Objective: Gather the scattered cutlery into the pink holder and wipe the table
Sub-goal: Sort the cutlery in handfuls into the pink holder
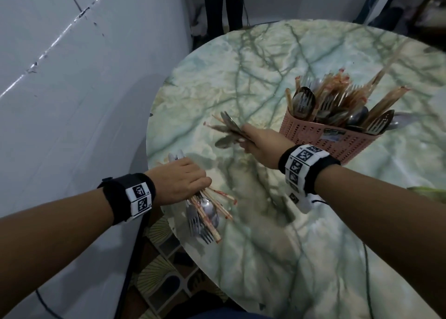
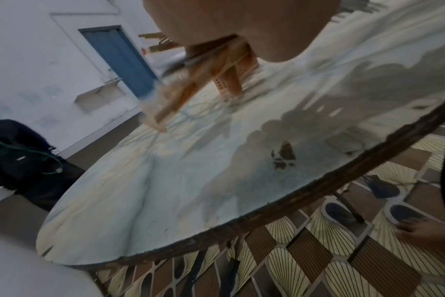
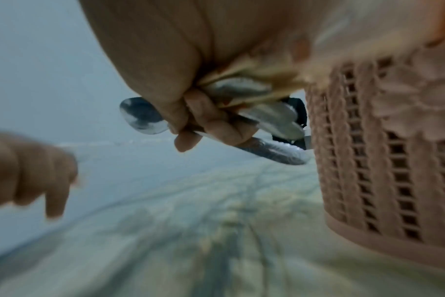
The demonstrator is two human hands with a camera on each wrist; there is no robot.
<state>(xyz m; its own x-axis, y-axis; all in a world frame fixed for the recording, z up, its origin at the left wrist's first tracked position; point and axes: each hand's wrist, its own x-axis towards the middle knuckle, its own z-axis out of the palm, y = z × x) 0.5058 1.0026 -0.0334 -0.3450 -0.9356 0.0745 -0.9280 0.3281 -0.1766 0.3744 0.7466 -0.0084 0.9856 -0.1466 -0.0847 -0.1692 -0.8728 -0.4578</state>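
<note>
The pink perforated holder stands on the round marbled table, packed with spoons, forks and chopsticks. My right hand hovers just left of it and grips a bundle of spoons and chopsticks. The right wrist view shows those spoons in curled fingers, close beside the holder. My left hand at the table's left edge clutches a second bunch of forks, a spoon and chopsticks. In the left wrist view its chopsticks blur below the palm.
A grey wall runs close along the table's left side. Someone's dark legs stand beyond the far edge. Patterned floor tiles lie below the near rim, with a bare foot on them. A blue door is in the wall.
</note>
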